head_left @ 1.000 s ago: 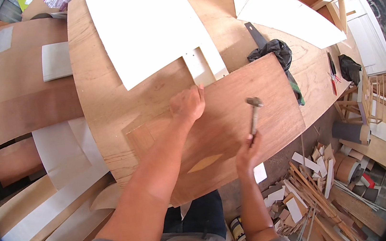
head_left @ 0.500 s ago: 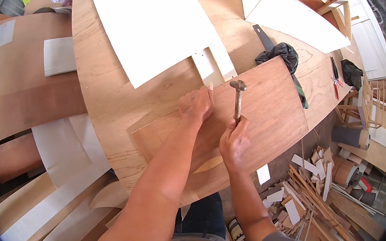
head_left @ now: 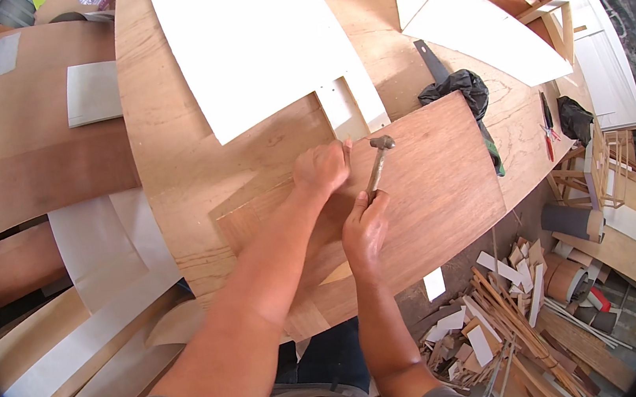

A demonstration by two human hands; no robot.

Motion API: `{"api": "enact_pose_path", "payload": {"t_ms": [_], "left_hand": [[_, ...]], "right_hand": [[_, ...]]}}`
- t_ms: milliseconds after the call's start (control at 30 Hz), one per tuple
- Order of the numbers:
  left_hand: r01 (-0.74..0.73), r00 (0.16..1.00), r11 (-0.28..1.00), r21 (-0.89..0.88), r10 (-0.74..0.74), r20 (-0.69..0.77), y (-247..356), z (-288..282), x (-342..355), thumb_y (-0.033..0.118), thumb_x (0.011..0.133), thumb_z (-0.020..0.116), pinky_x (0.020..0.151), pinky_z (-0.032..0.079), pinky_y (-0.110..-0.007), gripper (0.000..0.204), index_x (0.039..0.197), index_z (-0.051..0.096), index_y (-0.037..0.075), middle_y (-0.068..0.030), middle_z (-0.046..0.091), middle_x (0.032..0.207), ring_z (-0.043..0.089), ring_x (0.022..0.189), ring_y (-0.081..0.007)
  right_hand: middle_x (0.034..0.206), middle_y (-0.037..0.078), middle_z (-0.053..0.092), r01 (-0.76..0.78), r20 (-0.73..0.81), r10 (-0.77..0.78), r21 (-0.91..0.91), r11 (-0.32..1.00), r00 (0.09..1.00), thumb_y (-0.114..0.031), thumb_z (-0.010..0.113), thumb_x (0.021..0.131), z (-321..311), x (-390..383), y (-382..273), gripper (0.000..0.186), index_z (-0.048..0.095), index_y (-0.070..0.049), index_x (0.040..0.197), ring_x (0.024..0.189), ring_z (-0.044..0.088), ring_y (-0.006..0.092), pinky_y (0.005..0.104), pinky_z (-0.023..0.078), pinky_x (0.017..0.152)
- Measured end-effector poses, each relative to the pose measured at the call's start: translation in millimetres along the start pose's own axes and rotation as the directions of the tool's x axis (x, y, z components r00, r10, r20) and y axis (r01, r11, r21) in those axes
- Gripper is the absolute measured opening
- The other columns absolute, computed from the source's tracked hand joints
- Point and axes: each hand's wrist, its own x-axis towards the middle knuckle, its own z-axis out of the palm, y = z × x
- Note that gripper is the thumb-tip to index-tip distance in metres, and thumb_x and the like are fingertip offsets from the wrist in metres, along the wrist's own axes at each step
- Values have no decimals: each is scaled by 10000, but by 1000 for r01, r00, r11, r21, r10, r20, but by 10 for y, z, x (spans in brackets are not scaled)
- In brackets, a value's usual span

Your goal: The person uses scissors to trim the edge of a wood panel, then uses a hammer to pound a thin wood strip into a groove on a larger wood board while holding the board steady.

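My right hand point(head_left: 368, 228) is closed round the handle of a hammer point(head_left: 377, 167), whose metal head is raised just right of my left hand. My left hand point(head_left: 322, 168) is curled with its fingers together at the far edge of a brown plywood panel point(head_left: 425, 161). What those fingers pinch is hidden. Beneath the panel lies a larger wooden tabletop point(head_left: 180, 176). A white panel point(head_left: 252, 48) with a notched frame end point(head_left: 346, 119) rests beyond my left hand, close to the brown panel's far edge.
A black plastic bag point(head_left: 459, 90) lies by a dark blade point(head_left: 432, 61) at right. Red-handled pliers point(head_left: 548, 142) sit near the table's right edge. A white framed wooden structure point(head_left: 488, 35) stands at the back right. Wood offcuts point(head_left: 506, 310) litter the floor; boards point(head_left: 49, 144) are stacked left.
My right hand has moved left with the hammer, bringing its head nearer my left hand. The left hand stays at almost the same spot on the panel's edge.
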Motion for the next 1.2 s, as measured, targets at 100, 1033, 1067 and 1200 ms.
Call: {"api": "enact_pose_path", "payload": {"t_ms": [100,1033,1067,1200], "left_hand": [[-156,988,988,-7,156,2,-103,-74,49,490,1116,320,872,573,-514,631,890,762,101,-185,764,908,742,923,-376],[-284,959,957,65,283,26,-177,-93,116,483,1115,303,760,576,-510,666,777,735,105,-184,735,775,725,771,-391],[-294,956,955,50,293,27,-174,-109,102,478,1116,302,763,575,-510,664,784,738,103,-183,735,774,725,772,-391],[-277,960,958,69,274,53,-129,-155,108,477,1119,284,771,573,-512,676,794,741,99,-188,739,794,724,784,-395]], "right_hand": [[856,265,708,-56,4,56,-80,995,998,-215,548,1070,-17,-25,-118,241,473,-29,1204,774,678,517,615,498,663],[788,233,705,-104,-140,65,-292,951,988,-323,537,1071,145,-83,-186,271,528,-72,1175,689,677,490,583,489,580],[790,233,705,-71,-218,18,-240,968,976,-323,541,1068,162,-109,-192,272,528,-71,1169,700,679,494,590,491,590],[722,192,705,-93,-51,78,-441,893,996,-327,573,1049,141,-27,-263,285,542,-59,1141,625,695,428,538,511,551]]}}
